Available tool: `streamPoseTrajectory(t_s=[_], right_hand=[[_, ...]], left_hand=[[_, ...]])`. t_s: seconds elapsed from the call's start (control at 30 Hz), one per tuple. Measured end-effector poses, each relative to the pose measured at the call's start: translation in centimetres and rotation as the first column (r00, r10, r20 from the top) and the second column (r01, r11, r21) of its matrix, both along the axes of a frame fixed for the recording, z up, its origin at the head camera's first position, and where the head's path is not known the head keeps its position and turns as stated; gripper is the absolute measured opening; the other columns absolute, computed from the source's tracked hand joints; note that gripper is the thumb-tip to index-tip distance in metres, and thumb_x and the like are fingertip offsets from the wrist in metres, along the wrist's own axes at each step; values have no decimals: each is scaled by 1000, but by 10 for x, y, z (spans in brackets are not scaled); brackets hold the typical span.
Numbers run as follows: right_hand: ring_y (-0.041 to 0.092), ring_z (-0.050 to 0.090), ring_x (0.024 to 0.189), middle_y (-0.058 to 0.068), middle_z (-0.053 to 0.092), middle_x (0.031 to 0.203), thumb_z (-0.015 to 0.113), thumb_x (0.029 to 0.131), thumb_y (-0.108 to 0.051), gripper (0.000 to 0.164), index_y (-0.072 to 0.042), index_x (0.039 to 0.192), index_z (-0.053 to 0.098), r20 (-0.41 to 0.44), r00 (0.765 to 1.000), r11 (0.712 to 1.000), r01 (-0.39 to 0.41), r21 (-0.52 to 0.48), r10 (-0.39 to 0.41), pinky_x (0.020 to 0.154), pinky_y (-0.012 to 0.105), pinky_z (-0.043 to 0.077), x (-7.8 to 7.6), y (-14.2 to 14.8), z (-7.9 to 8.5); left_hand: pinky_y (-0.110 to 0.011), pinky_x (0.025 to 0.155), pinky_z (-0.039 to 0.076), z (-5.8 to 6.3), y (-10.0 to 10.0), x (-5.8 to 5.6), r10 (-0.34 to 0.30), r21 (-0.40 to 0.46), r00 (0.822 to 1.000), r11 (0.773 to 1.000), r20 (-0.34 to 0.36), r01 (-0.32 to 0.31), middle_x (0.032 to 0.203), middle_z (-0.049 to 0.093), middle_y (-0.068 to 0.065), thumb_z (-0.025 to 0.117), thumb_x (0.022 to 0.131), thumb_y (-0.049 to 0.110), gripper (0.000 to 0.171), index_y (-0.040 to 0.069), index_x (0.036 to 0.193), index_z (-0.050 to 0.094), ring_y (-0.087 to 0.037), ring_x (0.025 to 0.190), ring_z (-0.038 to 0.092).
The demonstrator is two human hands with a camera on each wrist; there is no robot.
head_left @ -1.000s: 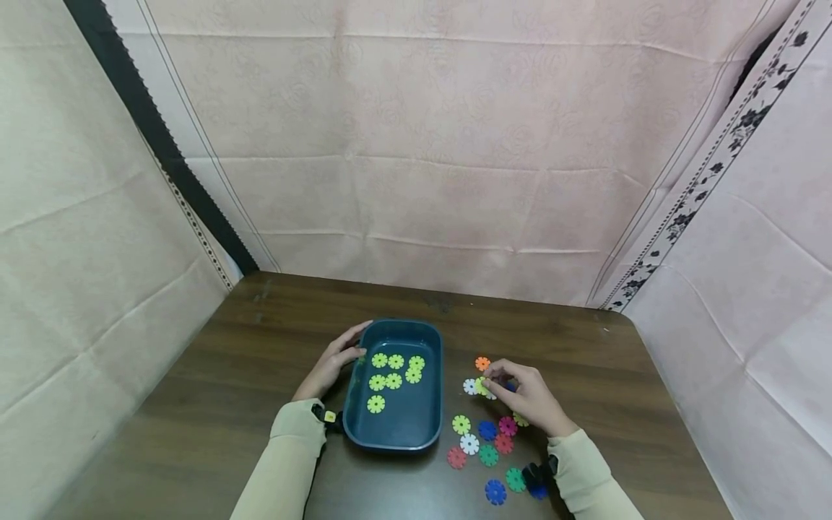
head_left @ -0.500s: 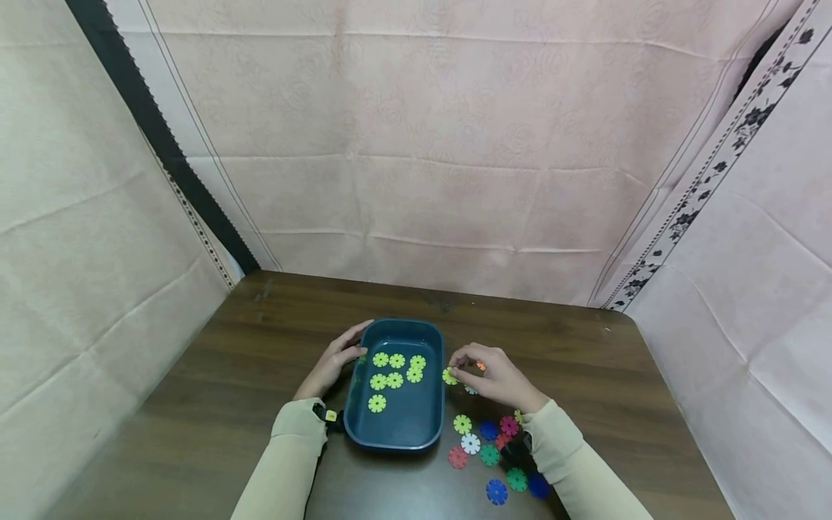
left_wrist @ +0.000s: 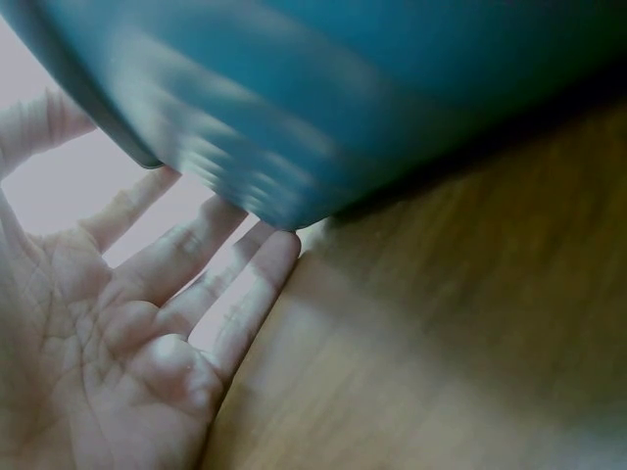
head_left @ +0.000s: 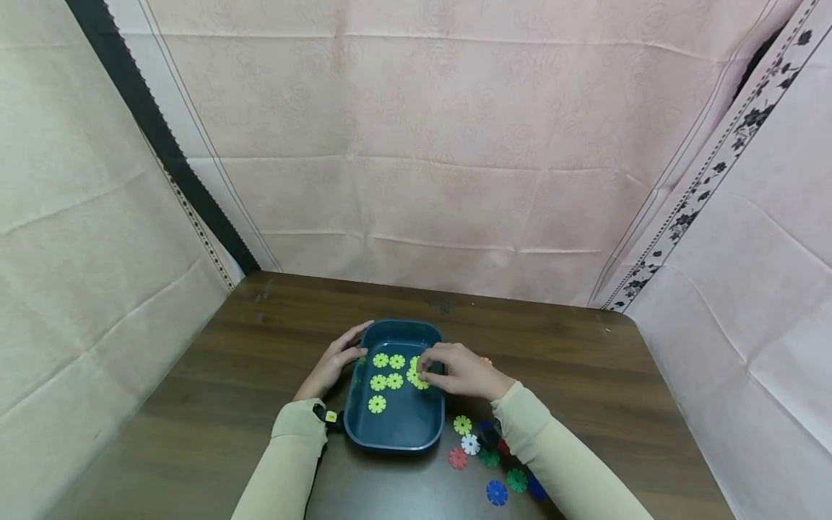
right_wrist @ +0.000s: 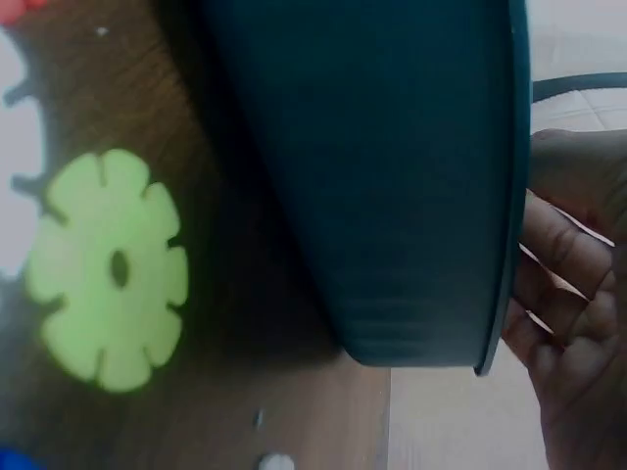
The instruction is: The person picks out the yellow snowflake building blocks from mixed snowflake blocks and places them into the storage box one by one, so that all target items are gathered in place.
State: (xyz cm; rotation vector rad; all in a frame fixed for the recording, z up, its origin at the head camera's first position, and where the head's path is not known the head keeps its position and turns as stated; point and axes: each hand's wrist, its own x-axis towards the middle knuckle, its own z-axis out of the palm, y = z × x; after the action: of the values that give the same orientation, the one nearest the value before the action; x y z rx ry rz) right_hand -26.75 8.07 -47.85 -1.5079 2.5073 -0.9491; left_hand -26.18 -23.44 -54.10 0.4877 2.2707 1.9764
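Observation:
My left hand (head_left: 334,365) holds the dark blue tray (head_left: 393,430) at its far left side, thumb at the rim. In the left wrist view, its fingers (left_wrist: 250,304) lie against the tray's outer wall. Reaching over the right rim, my right hand (head_left: 458,370) pinches a yellow-green notched disc (head_left: 422,383) low inside the tray. Several matching discs (head_left: 378,383) lie flat on the tray floor, some partly behind my right fingertips. The right wrist view shows my right hand (right_wrist: 568,294) beyond the tray's rim, its fingertips and the pinched disc hidden.
Right of the tray, loose notched discs lie on the wooden table (head_left: 585,404): a yellow-green one (head_left: 462,425), a white one (head_left: 470,444), a red one (head_left: 458,458), a blue one (head_left: 497,492) and others. My right forearm covers some. Pale cloth (head_left: 416,180) hangs around the table.
My right hand has carried a yellow-green disc leftward from the loose discs across the rim and into the tray. The left hand and the tray have stayed in place.

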Motion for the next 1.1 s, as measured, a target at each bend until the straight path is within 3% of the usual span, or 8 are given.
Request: streamPoseTrajectory(t_s=[0.17, 0.33, 0.47, 0.7, 0.87, 1.1], right_hand=[[4, 61, 91, -15, 68, 101, 69, 97, -24, 11, -18, 105, 73, 23, 1000, 997, -22, 77, 20, 85, 33, 53, -2, -10, -1], [4, 62, 96, -17, 68, 102, 68, 98, -26, 10, -23, 106, 73, 19, 1000, 990, -14, 137, 12, 89, 33, 51, -1, -15, -5], [7, 64, 97, -16, 68, 102, 68, 98, -24, 9, -21, 105, 73, 22, 1000, 990, -17, 138, 14, 87, 32, 53, 0, -18, -7], [8, 64, 95, -14, 69, 101, 67, 98, -23, 9, -20, 105, 73, 18, 999, 988, -44, 149, 42, 86, 36, 54, 3, -25, -2], [-3, 61, 91, -16, 70, 98, 68, 98, -22, 10, -21, 105, 74, -20, 998, 984, -59, 169, 64, 84, 27, 53, 2, -29, -3], [-9, 60, 85, -20, 70, 95, 69, 97, -25, 10, -25, 105, 75, -64, 996, 974, -46, 223, 62, 80, 21, 51, 4, -35, -4]], left_hand=[[-57, 107, 31, -1, 1, 0, 25, 6, 1000, 1000, -9, -25, 149, 49, -5, 54, 103, 16, 52, 28, 153, 44, -29, 134, 45], [-58, 107, 31, 0, 2, 0, 20, 1, 1000, 1000, -5, -20, 150, 49, -6, 54, 103, 17, 52, 28, 153, 43, -31, 135, 45], [-57, 107, 32, 0, 1, 0, 14, 1, 1000, 1000, 5, -14, 152, 46, -8, 51, 105, 14, 53, 25, 155, 40, -33, 136, 43], [-56, 107, 34, -1, 1, 0, 43, 0, 999, 999, 7, -43, 146, 52, -3, 54, 102, 16, 53, 32, 151, 46, -28, 132, 47], [-58, 107, 33, -1, 2, 1, 44, -2, 999, 999, 12, -44, 147, 51, -3, 54, 102, 17, 52, 31, 151, 46, -28, 132, 47], [-57, 107, 33, -1, 2, 2, 45, 2, 999, 999, 12, -45, 146, 52, -2, 54, 102, 16, 52, 30, 151, 46, -27, 133, 47]])
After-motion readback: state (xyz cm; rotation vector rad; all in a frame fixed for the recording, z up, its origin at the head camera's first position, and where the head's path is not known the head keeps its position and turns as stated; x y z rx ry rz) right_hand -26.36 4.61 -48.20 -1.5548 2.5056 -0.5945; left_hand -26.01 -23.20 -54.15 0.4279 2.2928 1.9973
